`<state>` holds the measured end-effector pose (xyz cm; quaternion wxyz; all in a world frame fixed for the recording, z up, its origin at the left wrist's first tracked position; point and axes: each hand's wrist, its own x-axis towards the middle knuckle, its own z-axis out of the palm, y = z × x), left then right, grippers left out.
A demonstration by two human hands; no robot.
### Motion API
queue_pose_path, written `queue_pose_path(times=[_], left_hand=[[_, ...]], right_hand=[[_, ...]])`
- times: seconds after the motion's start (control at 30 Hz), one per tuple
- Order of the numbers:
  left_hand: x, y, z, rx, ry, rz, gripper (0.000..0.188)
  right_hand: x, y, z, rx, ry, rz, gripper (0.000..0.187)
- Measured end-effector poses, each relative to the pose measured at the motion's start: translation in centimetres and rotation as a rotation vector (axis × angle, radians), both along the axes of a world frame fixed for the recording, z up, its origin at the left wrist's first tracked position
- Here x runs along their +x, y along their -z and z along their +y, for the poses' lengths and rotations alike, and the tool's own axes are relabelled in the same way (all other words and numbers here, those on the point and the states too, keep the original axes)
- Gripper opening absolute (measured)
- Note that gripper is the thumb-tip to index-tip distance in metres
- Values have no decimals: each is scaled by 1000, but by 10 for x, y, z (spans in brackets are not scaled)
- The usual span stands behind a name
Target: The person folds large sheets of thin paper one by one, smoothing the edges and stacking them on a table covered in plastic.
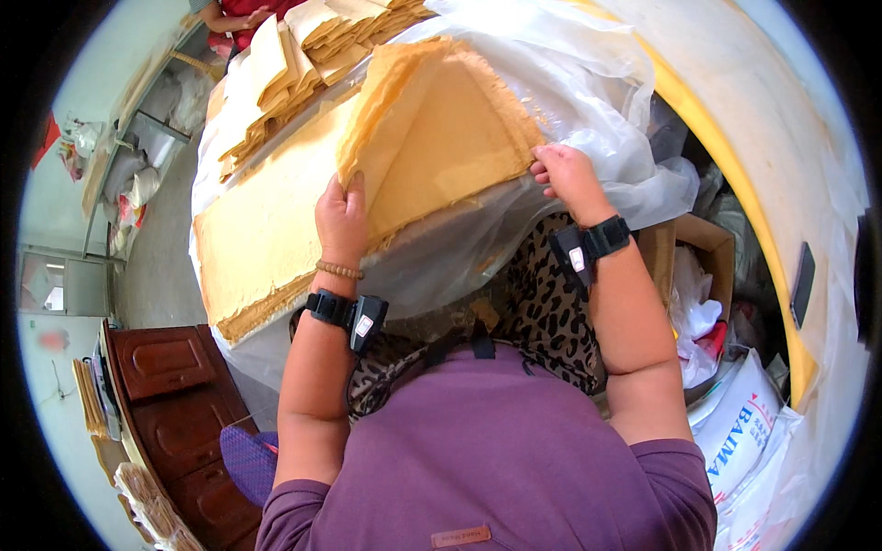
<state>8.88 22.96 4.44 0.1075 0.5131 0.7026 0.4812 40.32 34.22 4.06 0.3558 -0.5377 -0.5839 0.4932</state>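
A thick stack of thin, rough-edged yellow sheets [266, 230] lies before me; I cannot tell whether they are paper or a dried food. The top yellow sheet [450, 138] is partly lifted, its left side folded up into a raised flap. My left hand [343, 216] pinches the lower end of that flap between thumb and fingers. At the sheet's right corner, my right hand [565, 174] is closed with thumb and fingertips on the edge. Both wrists carry black straps with small devices.
Folded yellow bundles [266, 78] are piled behind the stack. Clear plastic sheeting [588, 83] covers the table. A person in red [243, 16] sits beyond. At right stand a cardboard box [712, 243] and white sacks [740, 413]; at left, a brown wooden cabinet [170, 367].
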Motion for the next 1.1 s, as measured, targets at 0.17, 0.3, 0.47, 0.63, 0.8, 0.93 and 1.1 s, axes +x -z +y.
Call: queue_pose_path(times=[0.17,0.3,0.47,0.63,0.8,0.93,1.1], left_hand=[[-4,7,0,57,26,-132,26],[-5,5,-1,4,-8,-77,25],[-9,17,2,108,28,-36,25],[20,-7,-8,-67,21,396,28],[67,-19,-6,50,127,954,54],[63,-24,-5,-15,114,775,54],[45,-46,4,-252,-45,508,37]], right_hand=[[2,-19,15,-475,-102,153,44],[-5,-26,14,-411,-111,67,45],[-19,-36,11,-466,-186,-7,38],[-25,-45,21,-377,-230,14,27],[-50,-75,12,-362,-117,301,18],[-63,-103,-3,-284,-176,389,23],[-34,-88,-20,-221,-202,623,38]])
